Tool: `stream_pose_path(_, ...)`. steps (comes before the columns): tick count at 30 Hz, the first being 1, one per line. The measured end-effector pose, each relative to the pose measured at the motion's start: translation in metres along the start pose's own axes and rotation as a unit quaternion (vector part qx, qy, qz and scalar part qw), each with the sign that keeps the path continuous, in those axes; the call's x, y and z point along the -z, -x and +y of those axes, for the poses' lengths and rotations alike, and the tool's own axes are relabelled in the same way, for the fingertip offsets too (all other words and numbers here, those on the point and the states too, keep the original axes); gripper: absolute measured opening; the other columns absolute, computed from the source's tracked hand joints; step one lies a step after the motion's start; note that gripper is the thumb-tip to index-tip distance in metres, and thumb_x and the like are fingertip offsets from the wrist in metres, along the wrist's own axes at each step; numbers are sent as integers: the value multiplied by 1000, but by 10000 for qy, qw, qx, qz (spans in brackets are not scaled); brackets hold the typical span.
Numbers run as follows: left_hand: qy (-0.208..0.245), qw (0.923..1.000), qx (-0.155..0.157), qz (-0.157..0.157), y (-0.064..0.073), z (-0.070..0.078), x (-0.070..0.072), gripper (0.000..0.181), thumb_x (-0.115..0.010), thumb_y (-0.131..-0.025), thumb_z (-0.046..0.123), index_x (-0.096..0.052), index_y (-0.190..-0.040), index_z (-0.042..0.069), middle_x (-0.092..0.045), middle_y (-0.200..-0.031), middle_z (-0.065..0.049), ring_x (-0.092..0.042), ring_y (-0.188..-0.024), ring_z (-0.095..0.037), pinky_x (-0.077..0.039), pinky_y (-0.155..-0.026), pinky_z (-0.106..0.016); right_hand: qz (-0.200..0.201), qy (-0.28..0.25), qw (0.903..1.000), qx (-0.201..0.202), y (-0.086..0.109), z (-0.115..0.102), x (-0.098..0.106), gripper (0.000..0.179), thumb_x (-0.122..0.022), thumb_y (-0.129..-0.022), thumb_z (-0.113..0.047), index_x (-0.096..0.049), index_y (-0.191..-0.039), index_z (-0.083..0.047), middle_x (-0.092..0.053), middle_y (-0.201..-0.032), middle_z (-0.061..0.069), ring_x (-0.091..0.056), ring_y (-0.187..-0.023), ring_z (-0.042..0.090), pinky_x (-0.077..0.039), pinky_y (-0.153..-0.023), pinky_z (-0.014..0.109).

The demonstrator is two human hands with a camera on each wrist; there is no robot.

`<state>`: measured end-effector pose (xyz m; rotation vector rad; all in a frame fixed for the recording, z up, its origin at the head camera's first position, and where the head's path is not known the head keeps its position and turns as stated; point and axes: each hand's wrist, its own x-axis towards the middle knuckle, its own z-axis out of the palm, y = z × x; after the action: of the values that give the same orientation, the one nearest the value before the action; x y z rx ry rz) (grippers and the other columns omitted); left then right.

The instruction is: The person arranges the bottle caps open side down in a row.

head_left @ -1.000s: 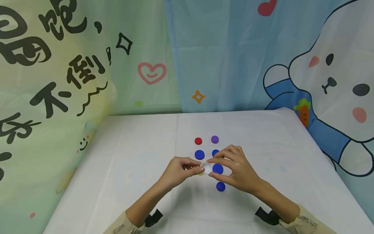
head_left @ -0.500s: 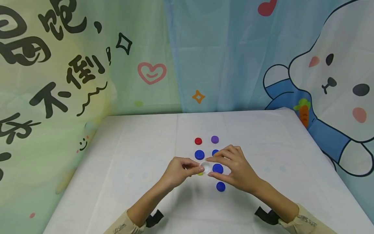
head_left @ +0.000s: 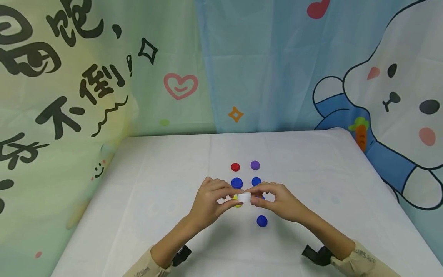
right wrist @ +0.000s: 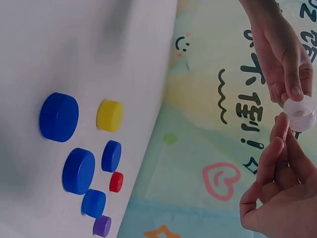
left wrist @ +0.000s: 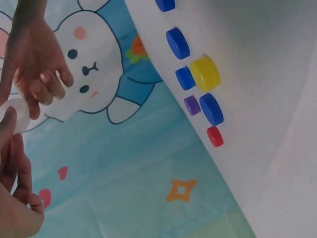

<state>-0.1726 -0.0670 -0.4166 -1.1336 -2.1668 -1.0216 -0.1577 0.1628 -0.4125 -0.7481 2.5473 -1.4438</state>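
A small white bottle cap (head_left: 244,197) is up off the tabletop between my two hands, its side wall facing the head camera. My left hand (head_left: 211,198) pinches it from the left with thumb and fingertips. From the other side, my right hand (head_left: 277,198) holds its right edge between thumb and forefinger. The right wrist view shows the cap (right wrist: 299,113) with a translucent rim and a hollow inside. Just behind the hands, a yellow cap (head_left: 238,202) is partly covered by the left fingers, and a blue one mostly by the right fingers.
Around the hands on the white-covered table (head_left: 166,165) lie a red cap (head_left: 235,167), a purple cap (head_left: 255,165) and several blue caps, one of them (head_left: 262,221) nearer the person. A printed curtain (head_left: 256,69) hangs behind the table.
The white cap has turned from showing its round hollow face to showing its side. My left hand has risen slightly; the right thumb and forefinger have closed in on the cap.
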Motion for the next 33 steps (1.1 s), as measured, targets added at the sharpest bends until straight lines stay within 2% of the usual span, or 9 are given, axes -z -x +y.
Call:
stream_pose_path(4,-198,9993,-328,27,0,-1,1,27,-79,-72,24,-74,-96,14,-64,-76,8,-52,-70,-4,-34,-67,-24,1,-123,9999,65,-1,1,0,20,-64,-87,-23,-69,-106,-20,-58,-79,-8,-52,-82,16,-40,-74,40)
stream_pose_path(10,-158,9993,-335,41,0,-1,1,30,-79,-72,26,-73,-99,13,-65,-82,6,-54,-74,-5,-34,-69,-24,215,-129,9996,145,-2,1,-1,18,-67,-85,-21,-70,-103,-18,-58,-76,-9,-52,-81,16,-38,-74,40)
stream_pose_path(13,-67,9999,-133,-27,1,-2,0,39,-80,-70,30,-72,-103,12,-63,-90,5,-54,-75,-5,-34,-69,-24,497,-3,9983,311,-3,1,-2,21,-71,-82,-20,-70,-102,-16,-57,-74,-10,-50,-80,15,-37,-71,38)
stream_pose_path(16,66,9996,231,-148,4,-3,-2,45,-82,-67,34,-71,-106,13,-60,-94,6,-49,-71,-3,-32,-68,-24,821,290,9943,616,-4,2,-4,26,-76,-77,-22,-70,-102,-18,-55,-72,-13,-49,-76,12,-35,-70,37)
stream_pose_path(20,196,9972,674,-239,6,-5,-4,41,-82,-67,33,-72,-102,13,-58,-92,7,-46,-68,-2,-32,-67,-23,1057,675,9864,1065,-6,5,-7,32,-79,-72,-23,-70,-103,-21,-53,-69,-18,-48,-69,7,-32,-69,34)
stream_pose_path(24,197,9952,906,-298,8,-7,-6,35,-82,-68,30,-74,-98,13,-59,-90,8,-46,-68,-3,-32,-65,-24,1143,937,9806,1291,-7,11,-12,33,-81,-71,-21,-71,-102,-20,-51,-68,-21,-45,-67,3,-31,-67,33)
stream_pose_path(28,112,9918,1115,-612,13,-15,-12,34,-81,-69,31,-74,-97,13,-59,-88,9,-45,-67,-3,-32,-64,-24,1096,1316,9774,1241,-9,21,-19,32,-80,-71,-24,-71,-101,-19,-50,-67,-20,-44,-68,1,-32,-70,35)
stream_pose_path(33,-228,9807,1278,-1463,25,-33,-26,31,-80,-70,33,-74,-94,15,-62,-82,9,-49,-66,-4,-32,-63,-22,717,1782,9767,954,-10,42,-35,32,-79,-72,-30,-71,-98,-14,-52,-67,-13,-46,-69,8,-31,-73,35)
